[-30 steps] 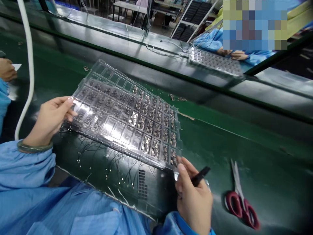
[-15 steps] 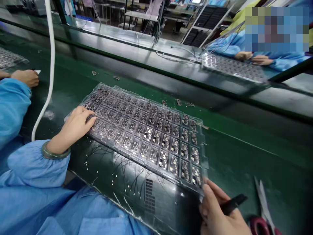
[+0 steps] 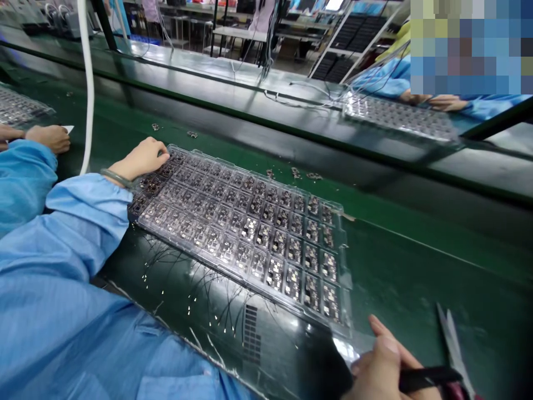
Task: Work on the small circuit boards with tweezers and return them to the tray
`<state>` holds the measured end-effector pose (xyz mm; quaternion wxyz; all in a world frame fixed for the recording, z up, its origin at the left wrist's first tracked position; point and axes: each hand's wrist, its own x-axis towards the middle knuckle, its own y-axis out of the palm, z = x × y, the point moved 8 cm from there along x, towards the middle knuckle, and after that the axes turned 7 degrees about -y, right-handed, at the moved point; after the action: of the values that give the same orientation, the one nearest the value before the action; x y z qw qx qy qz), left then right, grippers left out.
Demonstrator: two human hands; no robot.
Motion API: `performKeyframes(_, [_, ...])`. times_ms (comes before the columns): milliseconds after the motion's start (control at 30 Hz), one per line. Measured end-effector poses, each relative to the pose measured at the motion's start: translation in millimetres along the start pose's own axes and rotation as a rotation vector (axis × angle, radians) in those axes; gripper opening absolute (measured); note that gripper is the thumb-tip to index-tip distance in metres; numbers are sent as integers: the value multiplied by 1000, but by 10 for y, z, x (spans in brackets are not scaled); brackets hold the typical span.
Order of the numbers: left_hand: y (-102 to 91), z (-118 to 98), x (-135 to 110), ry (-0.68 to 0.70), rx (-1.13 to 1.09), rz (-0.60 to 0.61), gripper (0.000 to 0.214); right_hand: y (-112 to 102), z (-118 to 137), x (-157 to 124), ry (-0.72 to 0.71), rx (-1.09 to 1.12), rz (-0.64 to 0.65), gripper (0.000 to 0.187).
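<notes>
A clear plastic tray (image 3: 233,214) full of small circuit boards lies slantwise across the bench before me. My left hand (image 3: 144,156) reaches to its far left corner, fingers curled and thumb bent in at the edge; what they pinch is hidden. Just off the near right corner is my right hand (image 3: 385,361), closed around a slim black tool (image 3: 428,379) whose kind I cannot make out. Thin black wires with white tips (image 3: 220,311) spread out along the tray's near side.
Scissors (image 3: 453,344) with red handles lie at the right. Several loose boards (image 3: 295,173) sit beyond the tray. A white cable (image 3: 88,94) hangs at the left, near a co-worker's hand (image 3: 50,139). Across the rail, another person's hands (image 3: 447,103) are at a similar tray (image 3: 395,119).
My left hand has moved away from me along the tray's left end to its far corner. My right hand has come off the near right corner, moving slightly right and down.
</notes>
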<state>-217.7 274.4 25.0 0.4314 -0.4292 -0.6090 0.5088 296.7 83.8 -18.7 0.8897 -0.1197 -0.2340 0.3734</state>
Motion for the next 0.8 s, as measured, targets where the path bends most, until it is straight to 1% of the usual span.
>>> performKeyframes(67, [95, 33, 153, -42, 23, 21, 35, -14, -13, -16, 38, -29, -4, 45])
performKeyframes(167, [195, 65, 267, -107, 52, 47, 36, -9, -27, -25, 74, -39, 16, 45])
performKeyframes(300, [250, 28, 310, -119, 77, 56, 37, 0, -28, -21, 61, -53, 40, 47])
performKeyframes(500, [294, 3, 357, -103, 87, 102, 29, -2, -59, -36, 72, -66, 61, 46])
performKeyframes(667, [316, 1, 416, -120, 69, 120, 31, 7, -64, -59, 86, -84, 78, 45])
performKeyframes(800, [313, -14, 440, -134, 7, 115, 33, 8, -65, -61, 81, -77, 82, 47])
